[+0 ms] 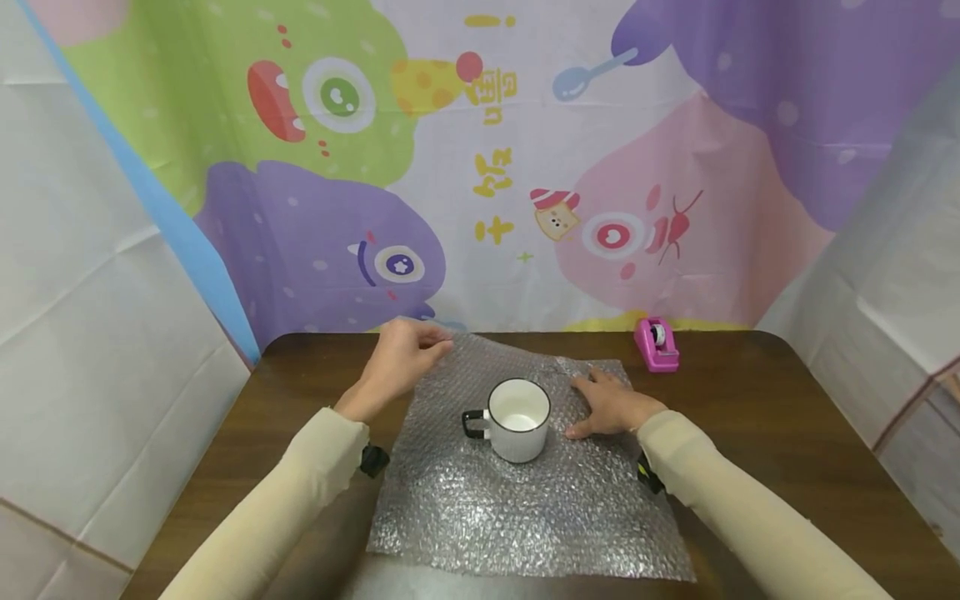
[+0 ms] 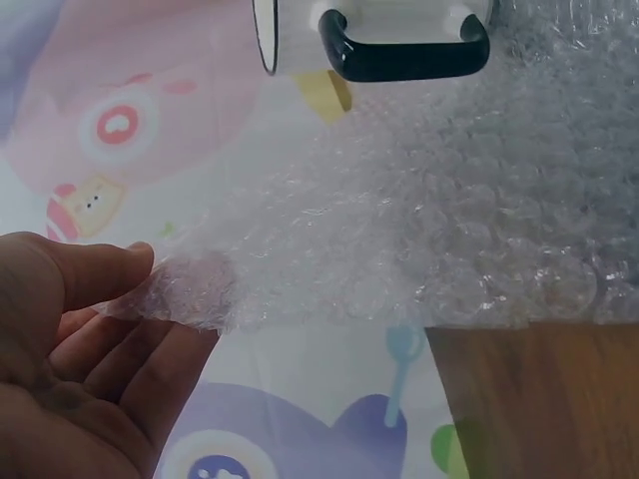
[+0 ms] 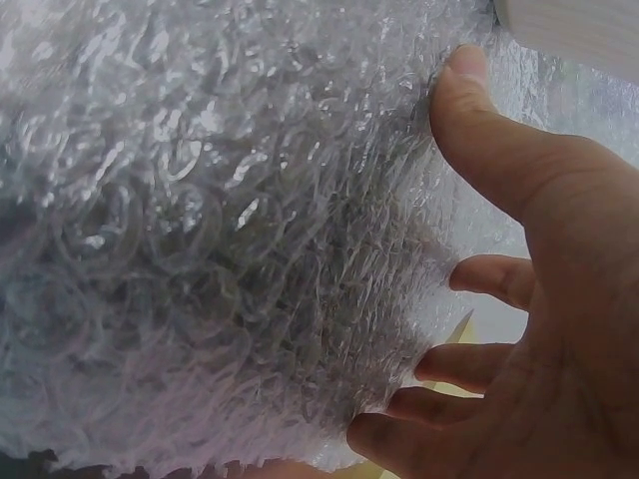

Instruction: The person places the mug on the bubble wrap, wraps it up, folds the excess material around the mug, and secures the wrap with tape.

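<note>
A white mug with a black rim and a black handle stands upright on a sheet of clear bubble wrap. Its handle points left in the head view. At the sheet's far left corner, my left hand pinches the bubble wrap between thumb and fingers; the left wrist view shows that corner lifted, with the mug handle above it. To the right of the mug, my right hand rests on the sheet with fingers spread. In the right wrist view its fingertips touch the bubble wrap.
A pink tape dispenser stands at the back right of the dark wooden table. Behind the table's far edge hangs a cartoon-printed curtain. Pale sheeting borders the left side.
</note>
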Demonstrator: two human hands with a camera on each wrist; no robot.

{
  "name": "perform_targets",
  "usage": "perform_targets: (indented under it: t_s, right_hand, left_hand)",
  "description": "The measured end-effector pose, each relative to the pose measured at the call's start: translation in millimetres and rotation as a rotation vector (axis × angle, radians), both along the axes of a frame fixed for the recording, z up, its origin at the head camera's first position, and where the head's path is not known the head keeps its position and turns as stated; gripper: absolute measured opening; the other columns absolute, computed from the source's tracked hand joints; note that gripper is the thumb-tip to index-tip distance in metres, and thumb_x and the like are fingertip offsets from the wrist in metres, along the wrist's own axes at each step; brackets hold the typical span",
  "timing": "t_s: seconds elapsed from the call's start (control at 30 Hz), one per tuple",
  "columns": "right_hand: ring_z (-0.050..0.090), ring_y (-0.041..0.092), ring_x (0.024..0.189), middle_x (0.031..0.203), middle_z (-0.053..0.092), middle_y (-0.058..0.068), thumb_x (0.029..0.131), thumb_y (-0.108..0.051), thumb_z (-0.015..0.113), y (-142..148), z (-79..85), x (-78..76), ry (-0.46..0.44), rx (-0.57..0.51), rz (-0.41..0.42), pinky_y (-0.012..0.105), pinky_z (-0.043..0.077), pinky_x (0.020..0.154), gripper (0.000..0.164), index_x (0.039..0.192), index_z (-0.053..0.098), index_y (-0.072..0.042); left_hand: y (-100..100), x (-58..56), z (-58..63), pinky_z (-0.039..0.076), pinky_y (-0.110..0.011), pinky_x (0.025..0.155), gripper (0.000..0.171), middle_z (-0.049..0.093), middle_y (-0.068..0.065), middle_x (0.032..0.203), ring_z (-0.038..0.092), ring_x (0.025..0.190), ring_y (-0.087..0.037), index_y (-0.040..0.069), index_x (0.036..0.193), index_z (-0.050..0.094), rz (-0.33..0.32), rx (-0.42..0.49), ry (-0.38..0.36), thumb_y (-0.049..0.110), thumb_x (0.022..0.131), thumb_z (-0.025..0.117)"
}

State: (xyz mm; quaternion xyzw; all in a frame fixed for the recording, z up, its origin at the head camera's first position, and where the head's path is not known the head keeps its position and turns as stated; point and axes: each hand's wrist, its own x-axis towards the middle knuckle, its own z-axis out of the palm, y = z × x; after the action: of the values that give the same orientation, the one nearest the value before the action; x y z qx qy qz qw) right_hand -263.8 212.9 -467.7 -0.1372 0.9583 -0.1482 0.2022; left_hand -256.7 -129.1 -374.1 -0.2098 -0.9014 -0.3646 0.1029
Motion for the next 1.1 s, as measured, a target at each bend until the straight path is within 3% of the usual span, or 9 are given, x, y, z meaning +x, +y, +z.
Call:
perform_targets:
  t_s: [0.4,0.77,0.9,1.1]
  right_hand:
    - [0.019,0.058,0.150,0.164,0.018,0.035,0.082,-0.052,0.083,0.9,0.1,0.2,0.012,0.000,0.001,0.075,0.024,0.115,0.098,0.157,0.038,-0.007]
    - [0.019,0.058,0.150,0.164,0.019,0.035,0.082,-0.052,0.083,0.5,-0.1,-0.5,0.008,0.000,-0.002,0.075,0.026,0.115,0.098,0.157,0.039,-0.007]
    - [0.018,0.058,0.150,0.164,0.018,0.035,0.082,-0.052,0.083,0.7,-0.6,-0.3,0.007,0.001,-0.002,0.075,0.025,0.115,0.098,0.157,0.039,-0.007]
    - [0.019,0.059,0.150,0.164,0.020,0.035,0.081,-0.052,0.083,-0.4,-0.6,0.2,0.016,0.002,0.001,0.075,0.026,0.115,0.098,0.156,0.040,-0.007]
  left_hand:
    - [9.0,4.2,4.4,0.047,-0.024,0.056,0.015,0.077,-0.007,0.083,0.055,0.058,-0.008,0.002,0.105,0.081,-0.029,-0.043,0.047,0.010,0.095,0.074]
    - [19.6,11.6,11.1,0.054,-0.026,0.062,0.015,0.080,-0.011,0.097,0.065,0.068,-0.010,0.003,0.106,0.080,-0.053,-0.059,0.025,0.010,0.095,0.073]
    - [21.7,13.3,11.5,0.060,-0.030,0.068,0.013,0.080,-0.011,0.096,0.074,0.077,-0.016,0.003,0.103,0.081,-0.058,-0.058,0.032,0.010,0.094,0.074]
    - [26.4,15.9,13.4,0.061,-0.031,0.068,0.011,0.080,-0.009,0.095,0.075,0.078,-0.017,0.004,0.101,0.081,-0.074,-0.065,0.035,0.010,0.094,0.074]
